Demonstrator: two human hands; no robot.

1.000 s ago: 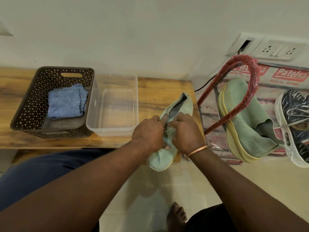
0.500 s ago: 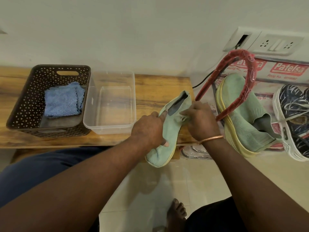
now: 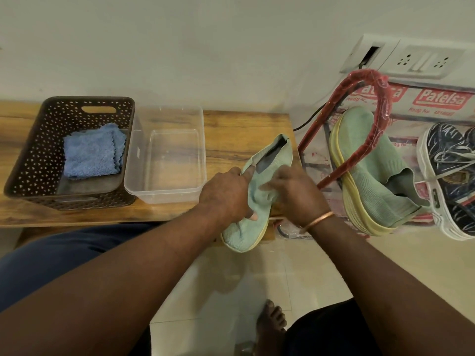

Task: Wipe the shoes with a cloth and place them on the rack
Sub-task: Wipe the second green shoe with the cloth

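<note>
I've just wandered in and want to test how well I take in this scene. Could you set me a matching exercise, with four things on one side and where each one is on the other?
Things
1. blue cloth
2. clear tub
3. green shoe nearest the tub
4. dark patterned shoe

Places
A. on the rack, far right
B. gripped by the left hand
C. inside the brown basket
D. on the wooden bench, right of the basket

Pairs: 1-C, 2-D, 3-B, 4-A
</note>
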